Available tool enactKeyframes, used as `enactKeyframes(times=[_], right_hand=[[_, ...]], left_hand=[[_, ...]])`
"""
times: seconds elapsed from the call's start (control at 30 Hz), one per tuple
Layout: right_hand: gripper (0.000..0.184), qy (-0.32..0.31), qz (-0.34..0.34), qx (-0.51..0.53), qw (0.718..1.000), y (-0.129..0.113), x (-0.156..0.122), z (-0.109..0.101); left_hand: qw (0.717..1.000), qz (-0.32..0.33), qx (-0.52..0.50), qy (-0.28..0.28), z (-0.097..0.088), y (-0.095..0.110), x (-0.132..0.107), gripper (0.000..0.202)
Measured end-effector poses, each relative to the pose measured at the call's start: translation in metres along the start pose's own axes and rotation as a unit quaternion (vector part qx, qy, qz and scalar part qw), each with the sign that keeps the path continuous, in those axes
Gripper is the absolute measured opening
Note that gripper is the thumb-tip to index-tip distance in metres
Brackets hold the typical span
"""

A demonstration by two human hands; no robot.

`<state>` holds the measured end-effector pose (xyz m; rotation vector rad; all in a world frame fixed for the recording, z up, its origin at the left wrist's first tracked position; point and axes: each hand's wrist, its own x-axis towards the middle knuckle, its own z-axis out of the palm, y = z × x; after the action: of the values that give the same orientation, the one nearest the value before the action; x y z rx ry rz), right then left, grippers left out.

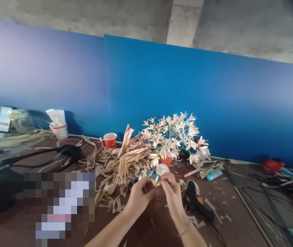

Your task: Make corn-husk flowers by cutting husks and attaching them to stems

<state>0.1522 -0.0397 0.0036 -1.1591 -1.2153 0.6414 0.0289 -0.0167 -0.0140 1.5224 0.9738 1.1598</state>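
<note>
A desk is being strewn with husks beside the left hand. Beyond the right hand, white flowers are being propped high, probably sparing petals. Between the hands, a small flower is being pinched by the left, seemingly for steadiness; the right is being held close, grip unclear.

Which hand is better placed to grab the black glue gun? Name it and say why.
The right hand, most likely: the black glue gun lies close by its outer side, while the left hand is farther off, beyond the small pale flower.
</note>
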Motion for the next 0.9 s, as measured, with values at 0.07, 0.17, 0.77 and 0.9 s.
enactKeyframes(times=[0.07,0.17,0.77,0.9], right_hand=[[0.013,-0.01,0.03,0.023,0.999,0.003,0.002,-0.003],[0.01,-0.022,0.06,0.049,0.997,0.01,0.005,-0.007],[0.017,-0.105,0.064,0.011,0.992,0.002,0.004,-0.008],[0.012,-0.129,-0.017,-0.067,0.989,0.007,0.002,-0.004]], left_hand=[[0.999,-0.025,-0.037,-0.023,0.001,0.0,0.001,0.012],[0.988,-0.07,-0.115,-0.07,0.001,0.001,0.001,0.021],[0.959,-0.152,-0.237,-0.019,-0.002,-0.001,0.006,0.031],[0.946,-0.17,-0.277,-0.013,-0.005,0.0,0.008,0.033]])
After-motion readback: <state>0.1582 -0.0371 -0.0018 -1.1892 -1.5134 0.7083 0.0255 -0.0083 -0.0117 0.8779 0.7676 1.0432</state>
